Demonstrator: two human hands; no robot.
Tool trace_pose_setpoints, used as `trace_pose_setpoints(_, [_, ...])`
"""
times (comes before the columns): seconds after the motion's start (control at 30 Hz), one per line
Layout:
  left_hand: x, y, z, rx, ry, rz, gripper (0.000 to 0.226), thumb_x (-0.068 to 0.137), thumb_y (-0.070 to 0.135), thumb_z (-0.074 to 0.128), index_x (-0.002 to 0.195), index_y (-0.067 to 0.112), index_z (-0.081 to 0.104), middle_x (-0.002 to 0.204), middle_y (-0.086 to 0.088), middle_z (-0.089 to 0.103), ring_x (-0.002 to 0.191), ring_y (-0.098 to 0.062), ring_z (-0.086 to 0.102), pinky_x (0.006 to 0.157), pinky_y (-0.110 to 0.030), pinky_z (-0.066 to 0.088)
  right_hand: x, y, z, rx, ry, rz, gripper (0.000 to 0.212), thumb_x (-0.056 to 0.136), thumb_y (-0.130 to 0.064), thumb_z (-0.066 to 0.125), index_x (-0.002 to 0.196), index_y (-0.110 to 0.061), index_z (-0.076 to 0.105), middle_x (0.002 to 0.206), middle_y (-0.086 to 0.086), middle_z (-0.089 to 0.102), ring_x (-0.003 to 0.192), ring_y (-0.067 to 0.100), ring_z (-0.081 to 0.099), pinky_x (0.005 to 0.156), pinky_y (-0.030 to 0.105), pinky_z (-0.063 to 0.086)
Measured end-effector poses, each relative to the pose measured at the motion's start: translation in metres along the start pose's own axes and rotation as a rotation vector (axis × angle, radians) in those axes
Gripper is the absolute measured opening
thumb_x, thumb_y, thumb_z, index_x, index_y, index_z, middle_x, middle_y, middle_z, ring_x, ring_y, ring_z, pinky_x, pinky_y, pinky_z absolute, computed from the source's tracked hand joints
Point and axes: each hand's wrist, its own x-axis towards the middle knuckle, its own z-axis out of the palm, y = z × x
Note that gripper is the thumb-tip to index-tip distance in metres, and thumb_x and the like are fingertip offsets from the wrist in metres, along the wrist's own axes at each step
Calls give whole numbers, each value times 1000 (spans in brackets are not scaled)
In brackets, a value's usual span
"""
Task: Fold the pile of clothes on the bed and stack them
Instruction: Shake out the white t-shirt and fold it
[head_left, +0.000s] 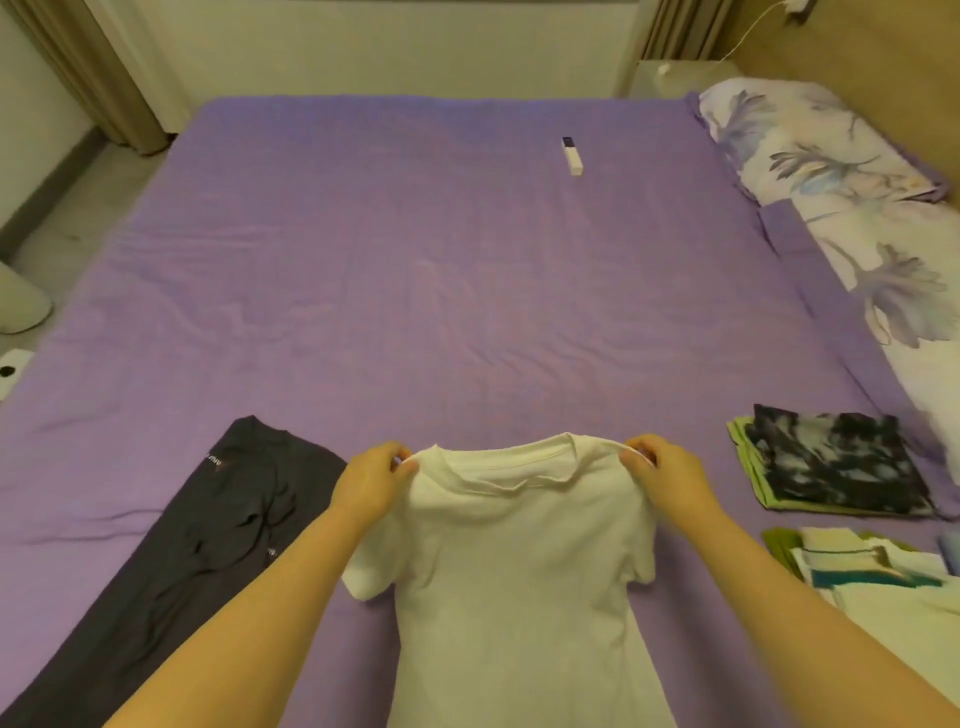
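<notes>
Hands: left hand (371, 480) and right hand (667, 475) each pinch a shoulder of the white T-shirt (514, 582) (collar away from the person).
Around: dark leggings (208, 540) left; tie-dye folded stack (836, 465) and striped folded pile (872, 571) right; remote (572, 156) far off.
Shirt: on the purple bed (415, 270), between both hands.

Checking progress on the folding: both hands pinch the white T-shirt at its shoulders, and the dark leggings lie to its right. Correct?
Not quite. In the head view both hands, left hand and right hand, do pinch the white T-shirt at its shoulders, but the dark leggings lie to its left.
</notes>
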Motion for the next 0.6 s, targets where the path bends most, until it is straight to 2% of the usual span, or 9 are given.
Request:
trace_pose_setpoints(0.23, [76, -20, 57, -86, -7, -24, 10, 96, 34, 52, 94, 27, 59, 87, 6, 60, 76, -13, 54, 63, -28, 43, 51, 39, 64, -75, 24, 79, 16, 95, -38, 52, 89, -23, 51, 78, 1, 57, 74, 25, 53, 59, 32, 36])
trace_pose_setpoints(0.4, [107, -29, 77, -162, 2, -97, 8, 96, 28, 53, 96, 28, 61, 94, 2, 61, 91, -23, 57, 74, -32, 43, 81, 64, 94, 4, -17, 118, 14, 92, -35, 56, 96, -22, 60, 81, -7, 59, 77, 18, 54, 63, 30, 38])
trace_pose_setpoints(0.43, [110, -30, 79, -116, 29, -107, 10, 96, 26, 53, 98, 28, 62, 96, 1, 62, 96, -26, 57, 77, -33, 43, 89, 67, 98, 27, -41, 125, 15, 92, -35, 57, 97, -22, 61, 84, -6, 60, 79, 18, 54, 65, 29, 38])
trace_pose_setpoints(0.53, [113, -25, 91, 308, 254, -40, 26, 94, 21, 54, 118, 22, 65, 118, -6, 61, 113, -32, 47, 86, -40, 38, 112, 72, 107, 94, -87, 83, 9, 94, -28, 56, 96, -23, 63, 89, -3, 63, 81, 17, 54, 64, 25, 37])
trace_pose_setpoints(0.6, [111, -8, 108, 340, 255, 105, 29, 94, 17, 54, 121, 20, 64, 122, -6, 60, 113, -31, 46, 86, -38, 36, 125, 69, 109, 218, -64, 83, 7, 95, -28, 55, 97, -28, 61, 86, -11, 61, 85, 15, 56, 61, 13, 38])
